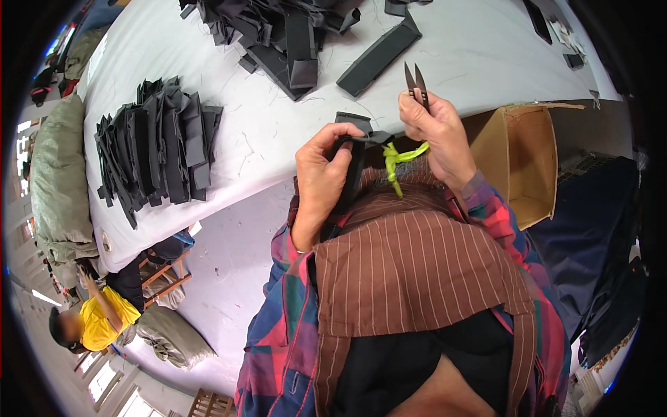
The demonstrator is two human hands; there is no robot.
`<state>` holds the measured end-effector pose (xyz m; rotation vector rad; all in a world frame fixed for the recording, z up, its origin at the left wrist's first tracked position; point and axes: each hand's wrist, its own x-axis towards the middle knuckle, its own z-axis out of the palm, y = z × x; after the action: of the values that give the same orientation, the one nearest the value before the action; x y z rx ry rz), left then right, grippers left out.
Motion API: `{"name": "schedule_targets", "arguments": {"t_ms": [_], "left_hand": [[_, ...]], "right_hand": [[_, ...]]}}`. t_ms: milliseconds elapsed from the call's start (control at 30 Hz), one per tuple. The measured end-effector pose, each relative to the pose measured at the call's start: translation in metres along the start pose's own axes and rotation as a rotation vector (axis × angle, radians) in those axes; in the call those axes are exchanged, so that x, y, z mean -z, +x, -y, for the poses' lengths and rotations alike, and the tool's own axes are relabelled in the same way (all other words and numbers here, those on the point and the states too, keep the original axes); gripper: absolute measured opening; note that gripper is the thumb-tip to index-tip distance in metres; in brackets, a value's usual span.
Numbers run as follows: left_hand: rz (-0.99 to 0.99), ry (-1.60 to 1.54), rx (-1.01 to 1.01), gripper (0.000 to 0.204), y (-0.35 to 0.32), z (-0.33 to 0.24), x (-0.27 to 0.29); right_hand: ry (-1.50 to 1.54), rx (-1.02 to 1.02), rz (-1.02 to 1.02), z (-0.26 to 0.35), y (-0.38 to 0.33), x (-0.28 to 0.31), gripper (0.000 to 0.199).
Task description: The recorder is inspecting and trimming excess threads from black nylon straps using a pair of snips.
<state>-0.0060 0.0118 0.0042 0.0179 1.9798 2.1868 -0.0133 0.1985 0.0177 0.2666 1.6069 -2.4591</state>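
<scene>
Spanning the upper view: one white-covered table (264, 125).
Dark fabric pieces, one row (156, 142), folded and packed close at the table's left.
Dark fabric pieces, one loose heap (292, 35), at the far edge.
Left hand (325, 167): thumb and fingers closed in a pinch.
Right hand (438, 132): fingers curled around snips, blades up.
Dark fabric strip (354, 170), in the left hand, before the apron at the table's near edge; likely light, pliable, not fragile; best pinched flat near an end.
Snips (417, 80), dark, tips parted.
Yellow-green tie (391, 165), knotted, between the hands; likely soft.
</scene>
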Motion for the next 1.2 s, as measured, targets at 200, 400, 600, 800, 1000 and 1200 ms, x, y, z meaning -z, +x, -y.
{"name": "schedule_targets", "arguments": {"t_ms": [200,400,600,800,1000,1200], "left_hand": [[-0.027,0.002,-0.081,0.018,0.002,-0.001,0.006],[-0.050,0.018,-0.128,0.020,0.004,-0.001,0.007],[-0.043,0.016,-0.094,0.019,0.003,-0.002,0.006],[-0.060,0.027,-0.105,0.019,0.001,-0.002,0.003],[-0.030,-0.024,-0.094,0.019,0.001,-0.004,0.002],[-0.039,-0.034,-0.103,0.019,0.001,-0.001,0.005]], "right_hand": [[-0.562,0.230,0.106,0.023,-0.016,-0.005,0.019],[-0.756,0.228,0.217,0.027,-0.026,-0.011,0.013],[-0.860,0.294,0.172,0.022,-0.027,-0.019,0.011],[-0.805,0.232,0.185,0.026,-0.028,-0.017,0.009],[-0.626,0.168,0.194,0.020,-0.025,-0.012,0.011],[-0.641,0.168,0.202,0.019,-0.025,-0.016,0.013]]}}
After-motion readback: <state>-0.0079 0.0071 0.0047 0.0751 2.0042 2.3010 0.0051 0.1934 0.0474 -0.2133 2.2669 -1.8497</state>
